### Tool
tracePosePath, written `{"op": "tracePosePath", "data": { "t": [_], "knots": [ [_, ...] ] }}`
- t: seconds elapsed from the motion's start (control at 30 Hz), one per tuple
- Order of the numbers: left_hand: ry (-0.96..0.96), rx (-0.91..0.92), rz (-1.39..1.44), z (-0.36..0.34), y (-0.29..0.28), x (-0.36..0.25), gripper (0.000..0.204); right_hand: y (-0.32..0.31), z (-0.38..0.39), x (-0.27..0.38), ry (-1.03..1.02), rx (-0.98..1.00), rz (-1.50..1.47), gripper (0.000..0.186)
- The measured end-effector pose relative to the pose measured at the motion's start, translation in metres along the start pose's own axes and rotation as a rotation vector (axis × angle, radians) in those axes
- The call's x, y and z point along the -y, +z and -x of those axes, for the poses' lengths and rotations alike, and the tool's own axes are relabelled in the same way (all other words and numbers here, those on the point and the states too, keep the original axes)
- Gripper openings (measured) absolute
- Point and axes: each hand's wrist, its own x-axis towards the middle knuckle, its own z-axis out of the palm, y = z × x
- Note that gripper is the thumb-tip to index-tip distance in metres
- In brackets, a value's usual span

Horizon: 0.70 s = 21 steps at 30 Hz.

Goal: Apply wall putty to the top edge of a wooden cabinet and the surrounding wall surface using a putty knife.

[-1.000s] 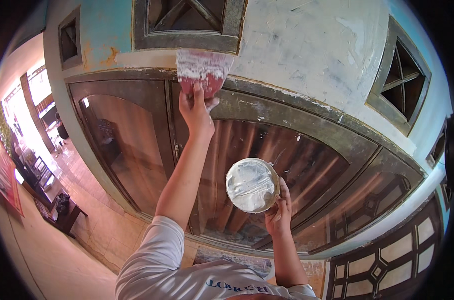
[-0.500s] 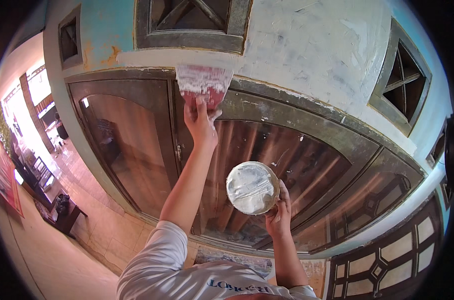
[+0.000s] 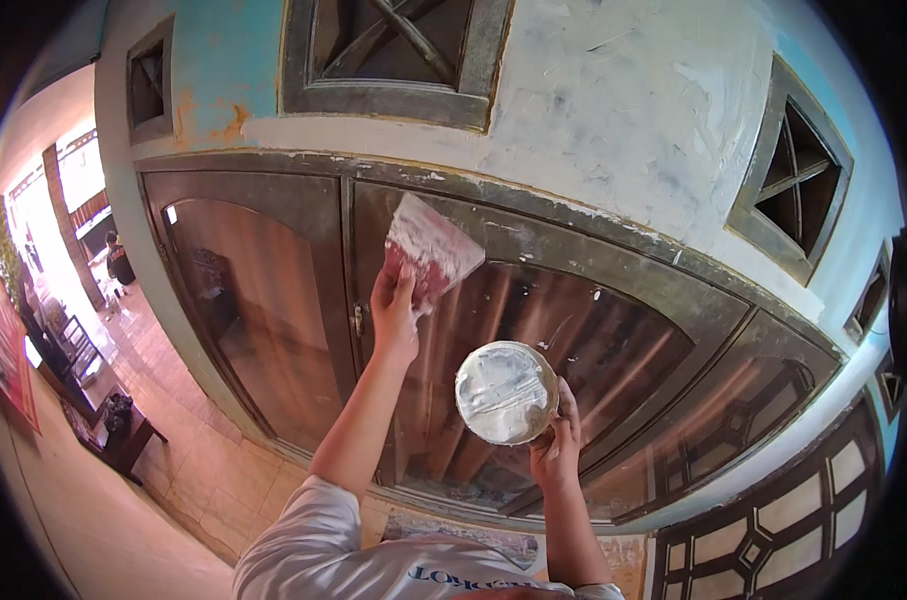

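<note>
My left hand (image 3: 396, 310) grips a wide red putty spreader (image 3: 434, 250), smeared with white paste and tilted in front of the dark wooden glass-paned doors (image 3: 244, 190). To its right and lower down, my right hand (image 3: 556, 445) holds a round container (image 3: 506, 390) of white filler by its side, the creamy surface facing up. Above the door frame is a wall (image 3: 614, 130) coated in rough white filler, with patches of turquoise paint and rusty stains at the sides.
Framed vents (image 3: 792, 180) are set in the upper wall. At the left, a tiled passage (image 3: 204, 470) holds a dark low table (image 3: 139, 440) and leads to a bright opening with a person (image 3: 119, 262) near it. A patterned dark door (image 3: 774, 520) stands lower right.
The spreader in my left hand has come down from the wall strip under the vent and turned at an angle over the door. My right hand and the container have dropped slightly.
</note>
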Motion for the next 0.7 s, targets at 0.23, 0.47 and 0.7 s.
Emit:
{"op": "tracePosePath", "data": {
  "t": [0.23,0.47,0.7],
  "knots": [
    [-0.084,0.323,-0.417,0.056,-0.035,-0.014,0.021,-0.023,0.003,0.005,-0.036,-0.084,-0.016,0.052],
    [-0.529,0.742,-0.734,0.070,-0.016,0.012,0.030,-0.066,0.014,0.000,0.006,-0.016,-0.023,0.051],
    [-0.709,0.723,-0.666,0.089,-0.011,0.070,0.033,-0.096,0.028,0.017,0.027,-0.076,-0.013,0.050]
  ]
}}
